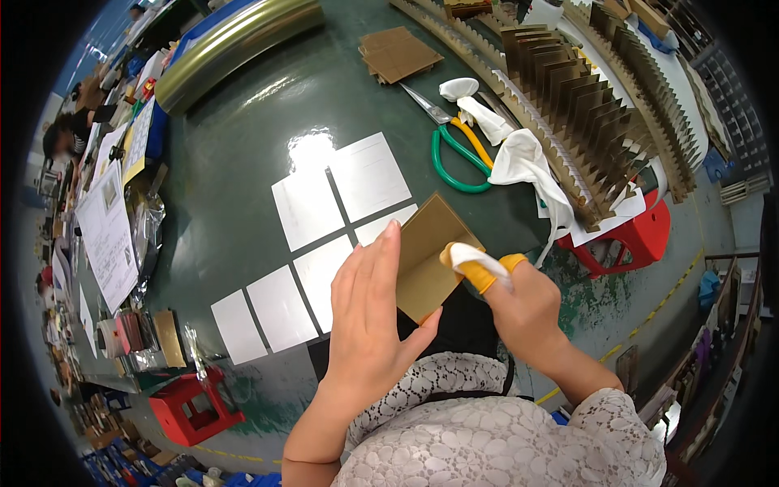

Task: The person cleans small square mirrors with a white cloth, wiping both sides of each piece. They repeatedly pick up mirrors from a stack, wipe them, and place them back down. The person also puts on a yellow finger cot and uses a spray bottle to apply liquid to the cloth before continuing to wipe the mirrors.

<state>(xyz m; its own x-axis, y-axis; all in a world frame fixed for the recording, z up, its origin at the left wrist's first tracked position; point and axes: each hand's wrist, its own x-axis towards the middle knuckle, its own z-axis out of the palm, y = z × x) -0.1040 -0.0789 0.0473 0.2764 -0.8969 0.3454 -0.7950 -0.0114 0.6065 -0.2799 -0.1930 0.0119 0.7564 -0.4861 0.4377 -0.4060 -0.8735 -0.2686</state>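
Observation:
A creased gold-brown card point(430, 272) is tilted at the near edge of the table, in front of me. My left hand point(369, 312) lies along its left side, fingers stretched out flat, thumb apart beside its lower corner. My right hand point(519, 300) is at the card's right side with curled fingers. Yellow coverings point(477, 277) show on its fingers, and a white piece point(480, 261) lies among them; what exactly is pinched there cannot be made out. Several white rectangular panels point(304, 211) lie in rows to the left, partly behind my left hand.
Green-and-yellow-handled scissors point(461, 166) lie beside crumpled white cloth point(523, 158). Brown card squares point(398, 54) are stacked beyond. A rack of upright brown cards point(560, 81) runs along the right, above a red stool point(633, 241). A gold roll point(239, 50) and papers point(108, 227) lie left.

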